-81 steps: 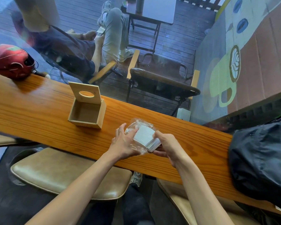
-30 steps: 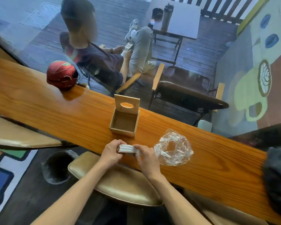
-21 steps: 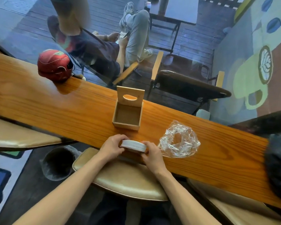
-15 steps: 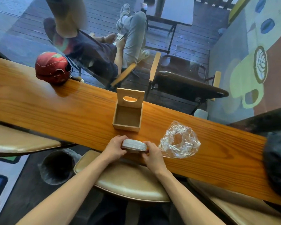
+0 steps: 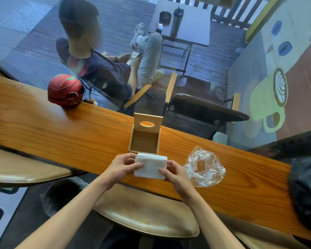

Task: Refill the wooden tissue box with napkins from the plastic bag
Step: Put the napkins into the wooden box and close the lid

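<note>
A white stack of napkins is held between my left hand and my right hand, just above the counter's near edge. Directly behind the stack stands the wooden tissue box, open and empty inside, its hinged lid with an oval hole raised upright at the back. The crumpled clear plastic bag lies on the counter to the right of my right hand, with nothing visible inside it.
The long wooden counter runs across the view. A red helmet sits at its far left edge, a dark bag at the right. Tan stools stand below. Beyond the glass a person sits on a chair.
The napkin stack came out of the plastic bag, which now lies to the right. Both hands have tilted the stack so its broad face shows, close in front of the box.
</note>
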